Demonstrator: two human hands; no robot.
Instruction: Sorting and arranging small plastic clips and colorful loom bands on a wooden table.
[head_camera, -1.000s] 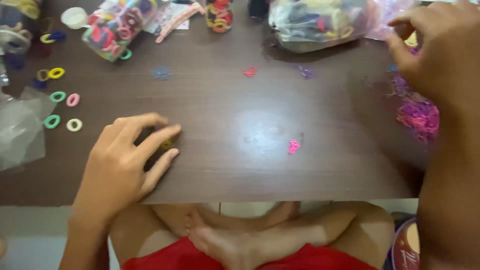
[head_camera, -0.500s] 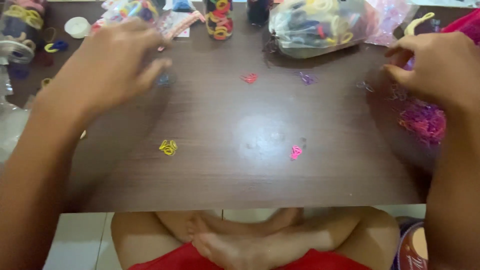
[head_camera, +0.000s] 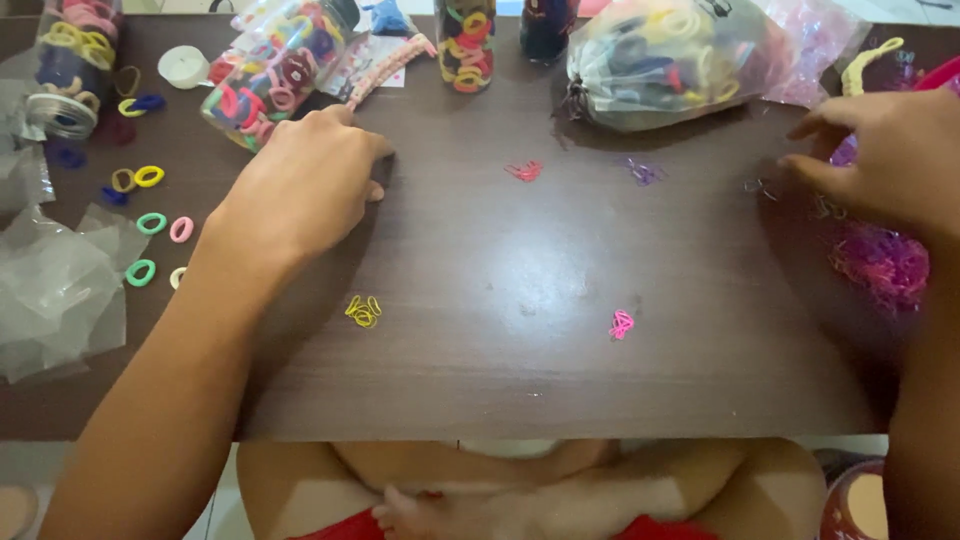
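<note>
Item: dark wooden table (head_camera: 560, 370), taken as landmark.

- Left hand (head_camera: 300, 190): laid palm-down at the table's far left, fingers curled loosely, nothing seen held; whatever lies beneath is hidden.
- Right hand (head_camera: 880, 160): at the far right edge, fingertips pinched narrowly among loose small bands (head_camera: 830, 205); a held band cannot be told.
- Sorted by colour, apparently: yellow band cluster (head_camera: 363, 311) and pink band cluster (head_camera: 621, 324) near the front edge, red cluster (head_camera: 524, 170) mid-table.
- Surroundings: tipped jar of hair ties (head_camera: 270, 80) just beyond the left hand; clear bag of ties (head_camera: 660, 60) at the back; purple band heap (head_camera: 880, 265) at the right.
</note>
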